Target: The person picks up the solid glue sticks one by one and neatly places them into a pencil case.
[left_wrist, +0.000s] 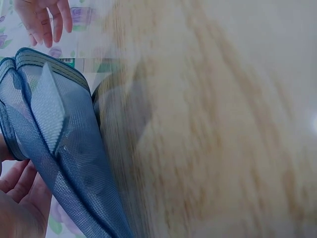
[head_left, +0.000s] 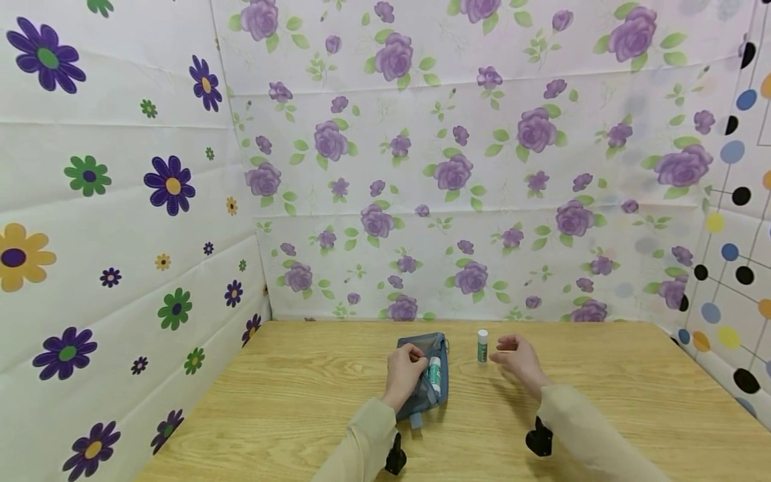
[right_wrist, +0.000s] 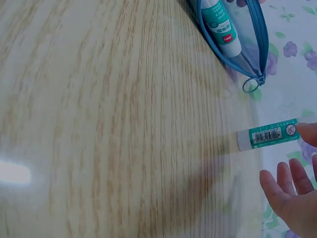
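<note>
My left hand [head_left: 405, 375] grips the side of a blue mesh zipper pouch [head_left: 444, 381], its thumb and fingers on either side of the mesh in the left wrist view. Inside the pouch's open mouth lies a green-and-white glue stick [head_left: 435, 375], also visible in the right wrist view [right_wrist: 220, 27]. A second glue stick [head_left: 482, 346] stands upright on the table with its white cap on top. Just right of it is my right hand [head_left: 519, 359], fingers spread and loosely bent, holding nothing. Its thumb [right_wrist: 308, 134] overlaps the stick's end in the right wrist view; contact is unclear.
The wooden table [head_left: 271, 395] runs back to a floral sheet [head_left: 421, 167]. Patterned sheets also hang at the left [head_left: 120, 201] and right [head_left: 735, 268]. A metal ring [right_wrist: 250, 85] hangs from the pouch's zipper end. Black devices [head_left: 539, 438] sit at both wrists.
</note>
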Demonstrator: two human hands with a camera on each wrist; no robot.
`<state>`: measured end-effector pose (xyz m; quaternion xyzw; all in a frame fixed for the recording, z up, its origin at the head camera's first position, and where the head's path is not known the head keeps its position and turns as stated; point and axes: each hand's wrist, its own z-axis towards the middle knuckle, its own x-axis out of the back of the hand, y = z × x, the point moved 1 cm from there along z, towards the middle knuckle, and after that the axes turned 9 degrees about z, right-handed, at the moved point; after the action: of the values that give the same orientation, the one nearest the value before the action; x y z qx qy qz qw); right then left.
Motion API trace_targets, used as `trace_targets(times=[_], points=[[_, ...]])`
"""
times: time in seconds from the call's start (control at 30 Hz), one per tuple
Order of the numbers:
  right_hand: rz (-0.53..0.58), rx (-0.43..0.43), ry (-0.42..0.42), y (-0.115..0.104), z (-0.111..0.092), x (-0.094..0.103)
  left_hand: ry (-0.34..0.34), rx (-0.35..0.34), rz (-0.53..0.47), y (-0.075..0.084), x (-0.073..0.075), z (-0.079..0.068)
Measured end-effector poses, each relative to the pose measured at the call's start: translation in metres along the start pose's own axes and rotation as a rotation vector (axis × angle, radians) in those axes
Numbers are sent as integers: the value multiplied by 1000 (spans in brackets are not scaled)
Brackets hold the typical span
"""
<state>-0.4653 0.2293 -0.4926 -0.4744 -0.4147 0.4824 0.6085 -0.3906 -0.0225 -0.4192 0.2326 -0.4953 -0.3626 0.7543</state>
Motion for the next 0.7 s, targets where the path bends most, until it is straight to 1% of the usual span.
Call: trace_targets(times=[0.17, 0.3, 0.4, 0.57, 0.7], points=[[32, 53, 7, 4, 3, -1, -2, 1, -12, -2, -1, 1], [39, 71, 23, 7, 6, -4, -3, 0, -9, -3, -1, 1], [14, 67, 39, 7, 6, -7, -5, 0, 2, -2, -1, 0], [-43, 65, 10, 5, 2, -12, 6, -7, -4, -2, -1, -1], [-44, 66, 8, 4, 2, -15, 21, -13, -29, -3, -2, -1]])
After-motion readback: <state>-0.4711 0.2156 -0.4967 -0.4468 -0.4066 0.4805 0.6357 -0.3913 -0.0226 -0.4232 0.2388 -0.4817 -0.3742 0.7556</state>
